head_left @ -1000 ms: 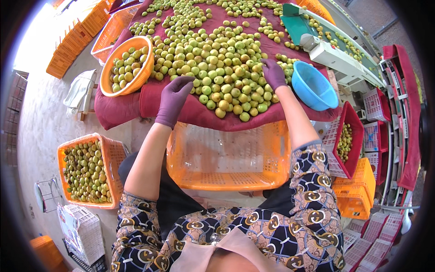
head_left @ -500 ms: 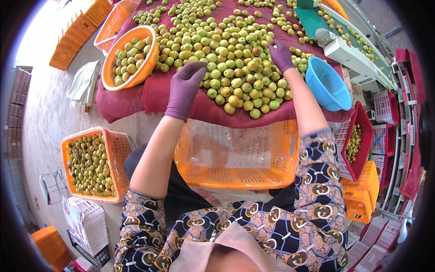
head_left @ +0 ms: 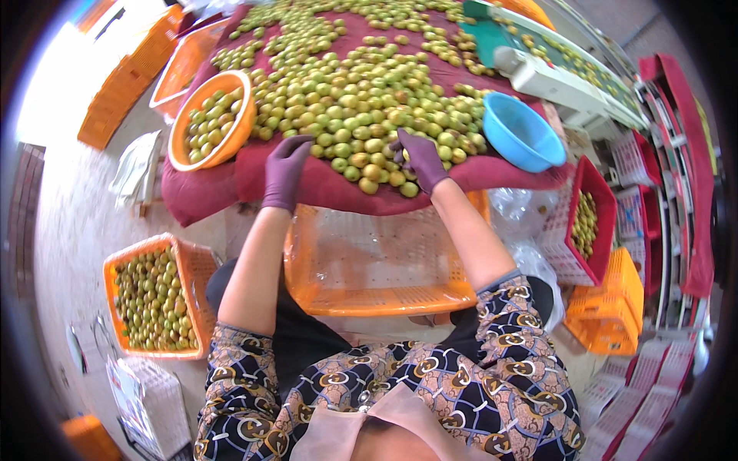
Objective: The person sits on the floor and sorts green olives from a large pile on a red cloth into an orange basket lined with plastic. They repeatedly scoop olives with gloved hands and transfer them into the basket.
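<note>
Purple-gloved left hand [head_left: 287,172], purple-gloved right hand [head_left: 423,160], both grips indiscernible, round yellow-green fruit [head_left: 350,105] partly covered, maroon cloth-draped worktop [head_left: 206,187], pale floor [head_left: 68,201]

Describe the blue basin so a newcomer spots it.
Find the red-draped table heaped with green fruit. At its near right corner, right of the gloved right hand, sits a round basin. Its light blue sets it apart from the orange basket left of the fruit.

1. Round fruits [head_left: 346,104], green to yellowish with brownish blushes, are heaped loosely on dark-red cloth [head_left: 338,196].
2. Farther off, they are spread thinly, cloth exposed between clusters.
3. Near the front edge, some are covered by the right hand [head_left: 421,157].
</note>
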Action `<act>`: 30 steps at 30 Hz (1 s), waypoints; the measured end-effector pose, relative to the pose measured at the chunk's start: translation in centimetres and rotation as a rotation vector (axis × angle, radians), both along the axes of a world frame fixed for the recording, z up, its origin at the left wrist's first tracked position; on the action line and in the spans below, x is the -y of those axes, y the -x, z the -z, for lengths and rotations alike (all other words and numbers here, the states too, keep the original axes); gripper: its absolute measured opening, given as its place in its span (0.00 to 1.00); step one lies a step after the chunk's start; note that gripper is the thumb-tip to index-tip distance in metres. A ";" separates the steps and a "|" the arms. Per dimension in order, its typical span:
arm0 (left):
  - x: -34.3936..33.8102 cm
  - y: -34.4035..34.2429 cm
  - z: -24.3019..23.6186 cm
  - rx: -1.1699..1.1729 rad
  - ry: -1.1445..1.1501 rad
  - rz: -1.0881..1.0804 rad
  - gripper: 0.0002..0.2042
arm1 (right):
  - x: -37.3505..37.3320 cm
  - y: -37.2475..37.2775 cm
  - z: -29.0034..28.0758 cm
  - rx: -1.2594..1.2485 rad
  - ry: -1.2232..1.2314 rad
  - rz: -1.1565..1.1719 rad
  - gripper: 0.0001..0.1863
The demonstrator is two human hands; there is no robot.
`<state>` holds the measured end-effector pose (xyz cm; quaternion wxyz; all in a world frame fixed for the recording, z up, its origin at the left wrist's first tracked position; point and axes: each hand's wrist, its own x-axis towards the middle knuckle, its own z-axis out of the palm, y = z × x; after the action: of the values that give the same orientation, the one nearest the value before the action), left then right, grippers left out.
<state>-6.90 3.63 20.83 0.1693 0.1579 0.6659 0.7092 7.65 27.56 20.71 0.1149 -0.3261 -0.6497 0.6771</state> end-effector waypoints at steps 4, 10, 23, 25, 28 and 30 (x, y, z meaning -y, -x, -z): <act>0.4 -0.4 -1.0 0.047 0.014 0.026 0.11 | -6.5 -12.4 0.5 0.069 0.492 0.049 0.14; -4.1 -3.0 -0.3 0.064 -0.012 0.177 0.11 | -29.2 -42.3 1.4 -0.485 -0.033 0.656 0.14; -6.5 -8.4 0.6 -1.188 0.935 0.542 0.14 | -0.5 -11.9 2.3 -0.059 -1.380 -0.445 0.20; -6.0 -8.0 2.4 -1.476 0.880 0.498 0.14 | 0.5 -9.5 3.0 -0.004 -1.520 -0.544 0.24; -5.7 -5.9 4.2 -1.603 0.846 0.492 0.14 | 0.4 -6.9 5.6 0.054 -1.604 -0.576 0.27; -5.7 -4.5 4.4 -1.522 0.779 0.450 0.14 | -1.3 -5.9 6.0 0.017 -1.611 -0.558 0.28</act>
<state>-2.39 9.33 16.47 -0.1427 0.6455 0.7456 0.0843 13.53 28.88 14.75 0.1362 0.0222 -0.9904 0.0091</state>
